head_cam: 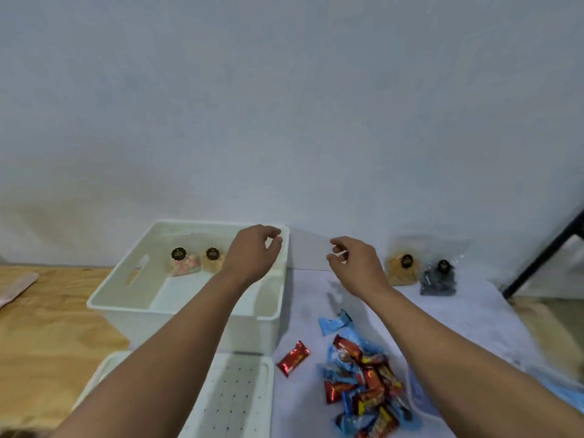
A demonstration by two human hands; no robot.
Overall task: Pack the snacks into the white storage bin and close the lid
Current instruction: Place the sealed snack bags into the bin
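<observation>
The white storage bin stands open on the table, with a pink snack bag and a tan snack bag leaning against its far wall. My left hand hovers over the bin's far right corner, fingers loosely curled and nothing visible in them. Just right of the bin, my right hand hangs above the white cloth, also loosely curled and holding nothing. A tan bag and a dark bag lean against the wall beyond it. The perforated white lid lies in front of the bin.
A pile of red and blue wrapped candies lies on the cloth near me, with one red candy and one blue candy apart from it. Wooden tabletop shows at the left. A black pole slants at the right.
</observation>
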